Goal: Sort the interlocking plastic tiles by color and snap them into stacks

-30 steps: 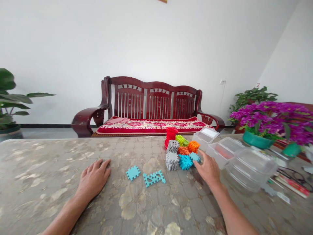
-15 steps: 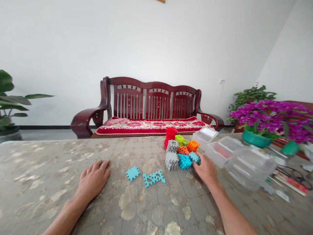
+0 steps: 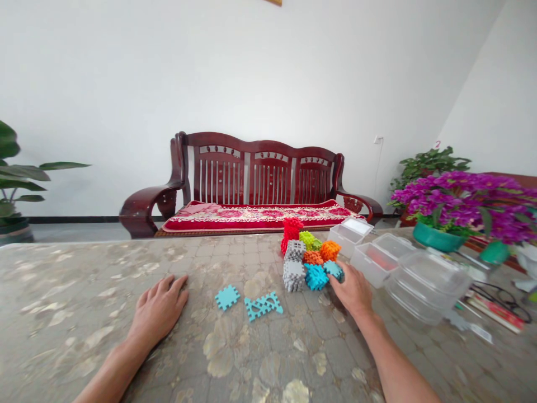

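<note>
My left hand lies flat on the patterned table, fingers stretched out, holding nothing. My right hand reaches into a cluster of toothed plastic block cubes in red, grey, green, orange and blue; its fingers close round a teal cube at the cluster's right edge. A flat teal square piece and a flat teal joined strip lie on the table between my hands.
Clear plastic boxes with lids stand right of the cubes. Purple flowers in a green pot, books and glasses sit at the far right. A dark wooden bench with a red cushion stands behind the table; a leafy plant at the left.
My right hand has slid slightly left and forward, its fingers closing on the teal cube. The left hand stays flat. The view has shifted a little.
</note>
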A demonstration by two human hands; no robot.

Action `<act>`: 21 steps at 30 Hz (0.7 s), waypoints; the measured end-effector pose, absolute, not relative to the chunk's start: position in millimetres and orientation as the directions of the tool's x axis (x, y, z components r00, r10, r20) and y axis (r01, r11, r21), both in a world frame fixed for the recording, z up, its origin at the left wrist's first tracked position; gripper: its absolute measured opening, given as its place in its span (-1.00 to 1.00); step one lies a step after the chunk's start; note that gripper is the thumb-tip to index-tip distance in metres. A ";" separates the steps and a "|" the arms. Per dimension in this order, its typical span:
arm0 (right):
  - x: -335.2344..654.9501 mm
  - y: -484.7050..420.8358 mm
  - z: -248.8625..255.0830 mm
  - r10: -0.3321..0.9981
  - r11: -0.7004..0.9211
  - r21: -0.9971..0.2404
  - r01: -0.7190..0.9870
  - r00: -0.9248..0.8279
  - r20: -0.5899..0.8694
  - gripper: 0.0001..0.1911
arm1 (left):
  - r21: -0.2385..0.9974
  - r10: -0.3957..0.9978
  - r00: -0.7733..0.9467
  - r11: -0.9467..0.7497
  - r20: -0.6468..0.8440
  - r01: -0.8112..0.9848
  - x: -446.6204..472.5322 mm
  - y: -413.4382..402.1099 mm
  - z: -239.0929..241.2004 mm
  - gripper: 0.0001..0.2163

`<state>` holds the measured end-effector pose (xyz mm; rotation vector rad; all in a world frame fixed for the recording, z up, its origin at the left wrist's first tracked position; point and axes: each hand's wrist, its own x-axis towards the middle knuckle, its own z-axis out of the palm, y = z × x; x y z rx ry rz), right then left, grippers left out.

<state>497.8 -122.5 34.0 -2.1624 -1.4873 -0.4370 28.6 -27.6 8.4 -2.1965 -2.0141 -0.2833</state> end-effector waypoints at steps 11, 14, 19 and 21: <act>500.7 -122.8 31.4 0.748 -0.281 -0.247 0.928 0.372 0.550 -0.56 | 0.056 0.963 0.076 -0.093 0.258 0.994 28.3 -27.4 7.0 -0.54; 491.0 -125.5 42.8 0.661 -0.155 -0.305 0.940 0.328 0.675 -0.56 | 0.050 0.967 0.066 -0.081 0.246 0.995 30.5 -29.9 9.6 -0.54; 419.8 -132.8 65.0 0.714 0.249 -0.446 0.860 0.148 0.684 -0.73 | 0.067 0.970 0.051 -0.068 0.237 0.995 33.5 -33.8 13.9 -0.57; 376.4 -132.6 68.3 0.810 0.349 -0.472 0.809 -0.008 0.586 -0.76 | 0.079 0.971 0.047 -0.067 0.234 0.995 34.0 -34.6 14.9 -0.57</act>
